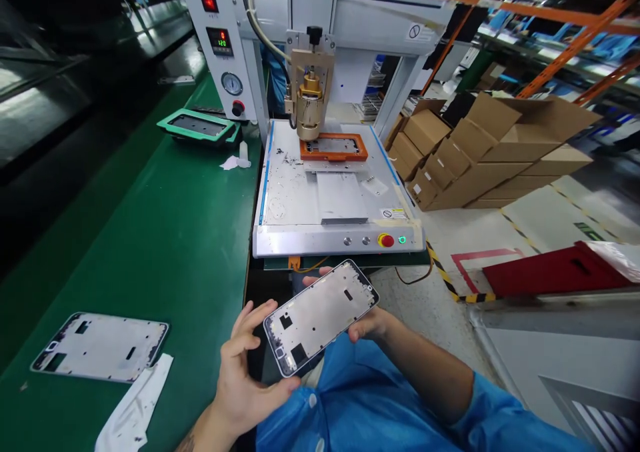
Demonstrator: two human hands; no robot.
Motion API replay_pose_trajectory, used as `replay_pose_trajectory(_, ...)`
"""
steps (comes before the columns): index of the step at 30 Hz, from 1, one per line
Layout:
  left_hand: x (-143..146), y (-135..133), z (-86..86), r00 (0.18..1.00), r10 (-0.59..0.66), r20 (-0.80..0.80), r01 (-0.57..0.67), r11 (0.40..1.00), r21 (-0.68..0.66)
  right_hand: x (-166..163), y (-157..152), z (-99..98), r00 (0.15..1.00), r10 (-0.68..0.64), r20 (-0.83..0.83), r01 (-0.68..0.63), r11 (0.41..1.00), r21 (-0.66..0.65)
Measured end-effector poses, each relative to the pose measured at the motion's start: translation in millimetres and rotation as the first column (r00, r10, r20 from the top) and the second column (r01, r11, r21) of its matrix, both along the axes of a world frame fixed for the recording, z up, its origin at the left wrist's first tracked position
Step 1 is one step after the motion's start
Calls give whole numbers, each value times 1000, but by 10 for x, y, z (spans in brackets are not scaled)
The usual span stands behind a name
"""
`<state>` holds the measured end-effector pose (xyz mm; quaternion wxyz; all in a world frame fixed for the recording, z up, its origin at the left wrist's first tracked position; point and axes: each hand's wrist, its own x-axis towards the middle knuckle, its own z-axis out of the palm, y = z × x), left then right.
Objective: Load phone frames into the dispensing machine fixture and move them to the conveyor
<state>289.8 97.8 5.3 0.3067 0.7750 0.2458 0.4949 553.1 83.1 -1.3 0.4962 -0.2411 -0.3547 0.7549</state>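
A silver phone middle frame with several cutouts is held flat in front of me, tilted up to the right. My left hand grips its lower left end with thumb and fingers. My right hand supports its right edge from underneath, mostly hidden by the frame. A second identical frame lies on the green bench to my left, next to a white cloth. Ahead, the dispensing machine carries an orange fixture under its brass nozzle head.
A green fixture tray and a small white bottle sit on the bench at the back. Stacked cardboard boxes stand to the right of the machine. A red bin and hazard-taped floor lie at right. Orange shelving fills the background.
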Motion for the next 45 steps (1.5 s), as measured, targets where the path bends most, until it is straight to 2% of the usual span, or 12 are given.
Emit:
replay_pose_trajectory(3, 6, 13, 18, 1000, 12, 20, -13, 1000, 18, 1, 10, 0, 1000, 9, 16, -9, 1000, 1)
replay_pose_trajectory(7, 11, 21, 46, 999, 29, 30, -30, 999, 23, -19, 59, 103, 1000, 19, 18, -19, 1000, 21)
replay_pose_trajectory(14, 7, 13, 58, 999, 42, 22, -42, 999, 31, -31, 103, 151, 999, 31, -36, -25, 990, 142)
replay_pose_trajectory(19, 13, -15, 69, 998, 60, 28, -60, 998, 18, -11, 87, 135, 998, 33, -49, -28, 995, 99)
replay_pose_trajectory(26, 30, -46, 46, 995, 99, 10, -99, 995, 14, 35, 62, 113, 999, 35, 6, -34, 999, -36)
replay_pose_trajectory(32, 34, -35, 63, 995, 99, 9, -100, 995, 31, 30, 74, 88, 996, 63, -62, -62, 998, 27)
replay_pose_trajectory(37, 64, -52, 106, 992, 127, 15, -127, 991, 30, 5, 94, 94, 997, 62, -42, -60, 997, 47)
replay_pose_trajectory(39, 41, -63, 129, 988, 152, 14, -152, 988, 26, 16, 92, 88, 993, 114, 16, -115, 993, 41)
replay_pose_trajectory(42, -164, 60, 181, 973, 231, -10, -230, 971, 64, 56, 80, 37, 942, 222, 251, -235, 972, 24)
replay_pose_trajectory(44, -487, 288, 254, 927, 368, -66, -364, 929, 69, 76, 74, -33, 864, 278, 420, -305, 952, -2)
replay_pose_trajectory(45, -707, 438, 308, 874, 474, -107, -472, 880, 42, 75, 67, -72, 824, 304, 478, -336, 942, -19)
